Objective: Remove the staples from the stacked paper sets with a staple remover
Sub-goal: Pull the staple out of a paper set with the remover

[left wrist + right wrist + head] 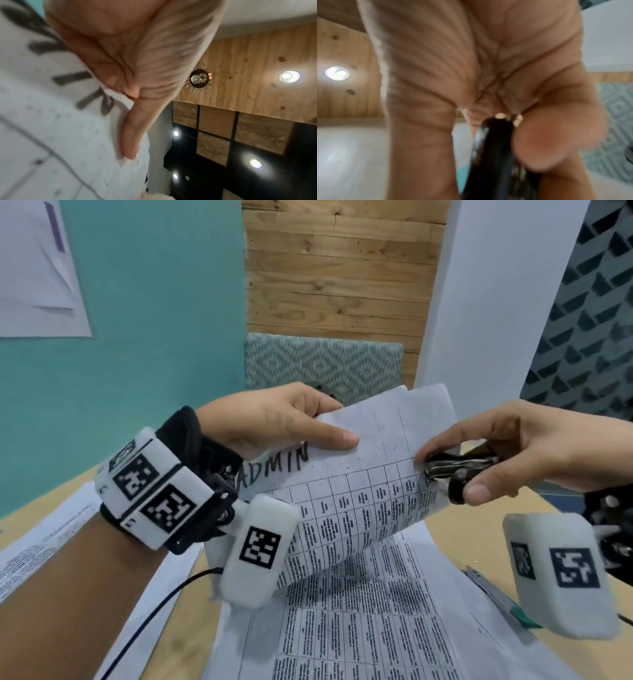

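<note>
My left hand [291, 419] pinches the top left corner of a stapled paper set [359, 491], lifted and curled off the table; "ADMIN" is handwritten on it above a printed grid. In the left wrist view the thumb [133, 135] lies flat on that sheet [51, 135]. My right hand [513, 450] grips a black and metal staple remover [455, 470] between thumb and fingers. Its metal jaws bite the sheet's right edge. The staple itself is not visible. In the right wrist view the black remover [491, 155] shows blurred under the palm.
More printed sheets [359, 628] lie on the wooden table [462, 535] under the lifted set, and another pile [44, 542] sits at the left. A black cable [161, 601] crosses the table. A metal ruler-like strip with a green end [503, 597] lies at the right. A patterned chair back [322, 364] stands behind.
</note>
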Tool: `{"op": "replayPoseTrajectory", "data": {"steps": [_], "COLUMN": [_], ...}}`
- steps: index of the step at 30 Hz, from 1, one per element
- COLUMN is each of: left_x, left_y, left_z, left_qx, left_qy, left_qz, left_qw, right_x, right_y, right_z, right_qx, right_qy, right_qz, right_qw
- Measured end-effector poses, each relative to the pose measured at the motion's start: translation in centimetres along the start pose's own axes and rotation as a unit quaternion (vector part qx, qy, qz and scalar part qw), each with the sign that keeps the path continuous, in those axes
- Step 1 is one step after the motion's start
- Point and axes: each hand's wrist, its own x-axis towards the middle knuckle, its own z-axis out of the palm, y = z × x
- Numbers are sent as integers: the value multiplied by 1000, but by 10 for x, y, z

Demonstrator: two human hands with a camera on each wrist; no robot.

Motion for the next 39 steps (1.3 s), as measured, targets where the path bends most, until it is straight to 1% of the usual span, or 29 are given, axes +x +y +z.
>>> {"op": "replayPoseTrajectory", "data": {"steps": [1,3,4,5,6,8,10,12,14,17,22,24,27,30,33,39], "left_x": [2,6,9,11,14,18,18,17,16,17,18,17,17,16,16,15], "left_y": [-5,-16,-20,-23,-26,-28,-28,-29,-29,-29,-27,-25,-23,-22,-23,-23], "left_z": [1,6,9,12,13,16,19,19,18,17,18,19,20,21,22,24], "left_qx": [-25,-56,-64,-66,-69,-80,-81,-78,-80,-79,-96,-100,-97,-114,-114,-108], "left_qy": [-6,-14,-14,-8,3,12,-5,-15,-10,-9,-11,-14,-4,3,-6,-2], "left_qz": [-5,-14,-15,-15,-17,-21,-19,-19,-23,-21,-31,-34,-28,-25,-19,-29], "left_qw": [1000,998,998,998,997,997,997,997,996,997,995,994,995,993,993,994], "right_x": [-2,-7,-10,-11,-11,-4,6,14,18,19,20,20,20,20,21,23], "right_y": [-1,-5,-9,-13,-17,-24,-24,-21,-17,-17,-17,-17,-17,-16,-15,-16], "right_z": [-1,-2,-1,3,9,26,42,53,57,59,63,65,67,69,70,71], "right_qx": [-22,-75,-107,-144,-193,-307,-370,-400,-421,-428,-474,-479,-480,-490,-494,-497], "right_qy": [27,124,174,207,219,202,177,162,155,147,147,143,132,134,132,132], "right_qz": [-4,-33,-53,-75,-94,-116,-138,-158,-169,-177,-188,-190,-191,-191,-200,-189], "right_qw": [999,989,978,965,952,923,902,888,877,874,848,845,846,840,836,837]}}
